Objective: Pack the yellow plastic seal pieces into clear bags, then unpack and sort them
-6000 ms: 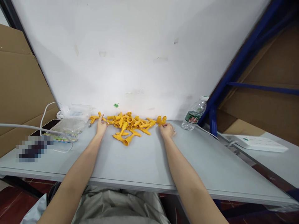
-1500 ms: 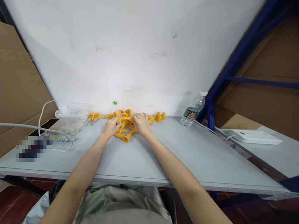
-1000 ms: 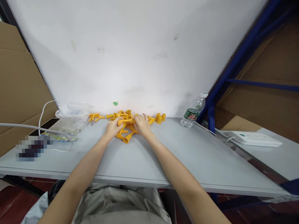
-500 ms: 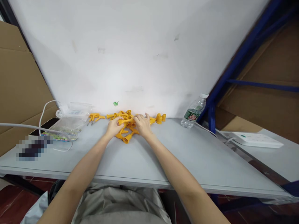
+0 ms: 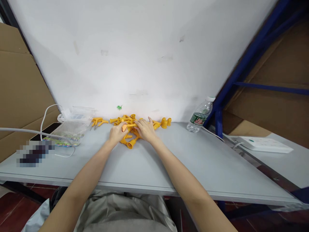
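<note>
Toward the counter's (image 5: 135, 170) back edge, a yellow handle (image 5: 131, 125) spans my two hands, its long axis running side to side, roughly along that edge; my left hand (image 5: 117, 132) has its grip closed round one end, and my right hand (image 5: 146, 130) has its fingers folded over the other, hiding that tip; neither hand is clearly nearer; a heap of yellow pieces (image 5: 130, 144) crowds in before and behind; to the left lie handles with metal screws (image 5: 97, 120), then a plastic bag (image 5: 70, 130); to the right, yellow cups (image 5: 164, 123) and, well apart, a bottle (image 5: 198, 118).
</note>
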